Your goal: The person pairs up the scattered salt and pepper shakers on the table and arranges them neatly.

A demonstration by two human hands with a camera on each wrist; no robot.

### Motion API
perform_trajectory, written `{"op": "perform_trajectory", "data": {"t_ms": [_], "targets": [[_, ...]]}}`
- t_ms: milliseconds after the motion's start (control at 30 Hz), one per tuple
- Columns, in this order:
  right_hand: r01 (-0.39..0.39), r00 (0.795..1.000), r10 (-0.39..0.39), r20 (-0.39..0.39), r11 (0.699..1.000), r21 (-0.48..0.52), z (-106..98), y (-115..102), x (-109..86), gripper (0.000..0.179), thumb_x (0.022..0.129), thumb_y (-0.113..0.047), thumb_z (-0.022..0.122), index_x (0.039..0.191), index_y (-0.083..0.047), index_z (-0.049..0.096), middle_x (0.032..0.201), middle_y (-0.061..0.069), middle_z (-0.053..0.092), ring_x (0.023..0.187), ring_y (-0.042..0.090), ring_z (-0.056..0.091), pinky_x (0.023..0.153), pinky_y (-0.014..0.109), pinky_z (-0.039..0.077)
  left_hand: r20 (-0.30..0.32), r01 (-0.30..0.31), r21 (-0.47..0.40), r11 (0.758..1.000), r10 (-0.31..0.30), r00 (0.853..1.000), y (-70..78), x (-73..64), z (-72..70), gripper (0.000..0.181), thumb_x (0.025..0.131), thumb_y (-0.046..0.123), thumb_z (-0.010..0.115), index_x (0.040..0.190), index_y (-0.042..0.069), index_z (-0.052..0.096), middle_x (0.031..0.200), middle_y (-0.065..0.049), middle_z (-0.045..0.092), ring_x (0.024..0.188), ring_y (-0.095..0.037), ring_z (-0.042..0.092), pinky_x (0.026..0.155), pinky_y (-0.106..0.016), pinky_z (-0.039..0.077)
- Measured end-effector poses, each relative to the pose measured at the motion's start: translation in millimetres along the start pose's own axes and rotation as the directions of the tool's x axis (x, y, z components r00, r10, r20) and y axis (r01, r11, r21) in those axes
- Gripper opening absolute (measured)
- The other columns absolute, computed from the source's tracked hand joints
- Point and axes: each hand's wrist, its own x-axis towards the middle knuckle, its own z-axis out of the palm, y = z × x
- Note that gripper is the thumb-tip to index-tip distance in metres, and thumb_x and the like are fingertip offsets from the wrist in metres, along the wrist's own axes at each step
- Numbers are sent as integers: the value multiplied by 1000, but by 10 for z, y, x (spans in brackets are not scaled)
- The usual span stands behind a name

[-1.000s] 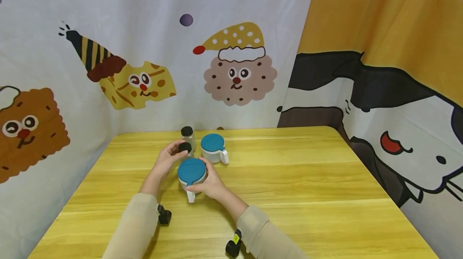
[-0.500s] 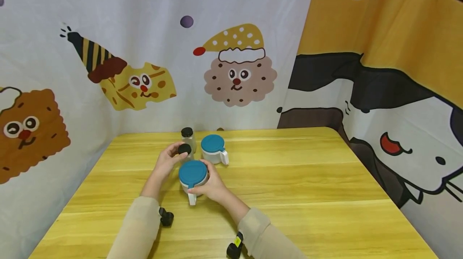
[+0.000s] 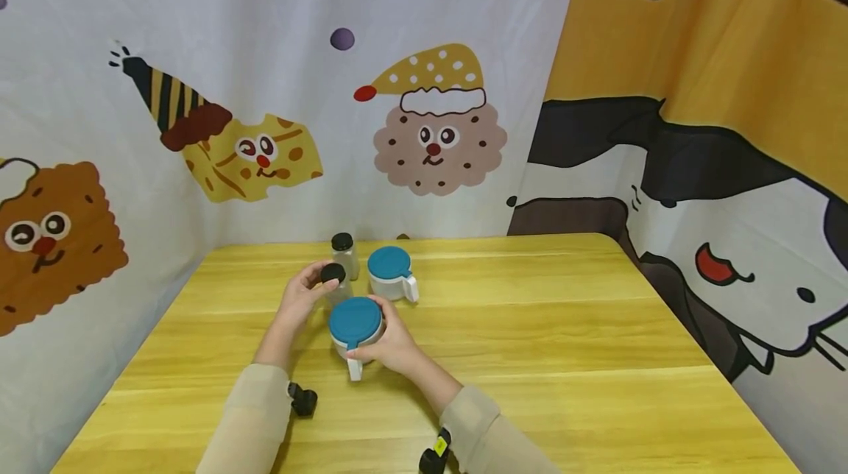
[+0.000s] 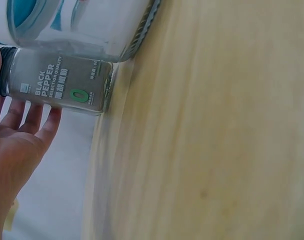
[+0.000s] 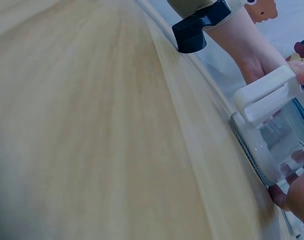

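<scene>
In the head view my left hand point(image 3: 298, 302) holds a black-capped pepper bottle point(image 3: 336, 291), thumb near the cap and fingers on its far side. The left wrist view shows the label of this black pepper bottle point(image 4: 57, 82) and its grey contents. My right hand point(image 3: 395, 343) grips a clear seasoning jar point(image 3: 355, 321) with a blue lid, standing just in front of the bottle. Its white handle point(image 5: 267, 95) points toward me, with the thumb close to the handle's top. Both containers are close together at the left of the table.
Behind them stand a second black-capped bottle point(image 3: 345, 259) and a second blue-lidded jar point(image 3: 390, 265) with its handle to the right. A wooden table point(image 3: 563, 341) lies beneath. Printed curtains point(image 3: 265, 18) hang behind the table and to its right.
The pepper bottle has shifted slightly left in my left hand, widening its distance from the rear bottle. My right hand and the front jar have come a little toward me and right.
</scene>
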Motion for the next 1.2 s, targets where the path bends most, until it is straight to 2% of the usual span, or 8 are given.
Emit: {"op": "perform_trajectory", "data": {"t_ms": [33, 133, 267, 700, 900, 1067, 1200], "targets": [[0, 1000, 0, 2, 1000, 3, -3, -1, -2, 96, 66, -14, 89, 144, -21, 33, 138, 4, 42, 123, 24, 45, 102, 51, 33, -1, -2, -6, 1000, 2, 1000, 3, -3, -7, 46, 88, 10, 70, 129, -4, 53, 117, -14, 60, 109, -18, 52, 85, -18, 44], [3, 1000, -3, 6, 1000, 9, -20, -2, -4, 97, 66, -13, 89, 144, -20, 33, 138, 4, 42, 122, 24, 46, 102, 50, 34, 9, 11, -9, 1000, -10, 1000, 133, -59, -8, 45, 88, 7, 69, 129, -5, 54, 114, -11, 61, 105, -15, 53, 84, -19, 44], [8, 1000, -8, 8, 1000, 6, -50, -9, -11, 96, 66, -11, 89, 144, -19, 33, 138, 5, 43, 122, 25, 46, 102, 50, 33, 26, 28, -1, 1000, -28, 999, 300, -130, 3, 44, 89, 2, 68, 129, -7, 53, 117, -16, 60, 104, -14, 53, 84, -18, 44], [-7, 1000, 7, 8, 1000, -25, -159, -73, -41, 98, 67, -11, 88, 146, -12, 30, 136, 7, 45, 119, 28, 48, 99, 54, 35, 18, 19, -14, 1000, -19, 1000, 373, -204, 12, 43, 89, 2, 68, 128, -8, 53, 111, -10, 62, 98, -8, 55, 83, -18, 45], [-15, 1000, 15, 12, 1000, -18, -222, -100, -47, 98, 68, -10, 87, 147, -13, 30, 137, 8, 44, 118, 28, 47, 97, 54, 35, 18, 28, 10, 1000, -28, 999, 423, -242, 22, 44, 89, 2, 67, 130, -8, 53, 119, -22, 59, 103, -14, 54, 84, -16, 44], [-12, 999, 12, 31, 1000, -8, -282, -324, -132, 94, 68, -4, 86, 145, -11, 32, 135, 13, 43, 115, 30, 49, 95, 53, 38, 23, 29, -1, 1000, -29, 999, 418, -246, 27, 45, 89, 2, 67, 130, -8, 52, 123, -25, 56, 108, -20, 53, 85, -17, 44], [-4, 999, 5, 45, 1000, -8, -329, -478, -191, 93, 69, -4, 85, 145, -6, 31, 134, 15, 43, 113, 30, 49, 94, 50, 39, 17, 38, -31, 999, -37, 999, 342, -213, 30, 46, 88, 3, 68, 131, -5, 53, 122, -21, 58, 109, -17, 53, 87, -19, 43]]}}
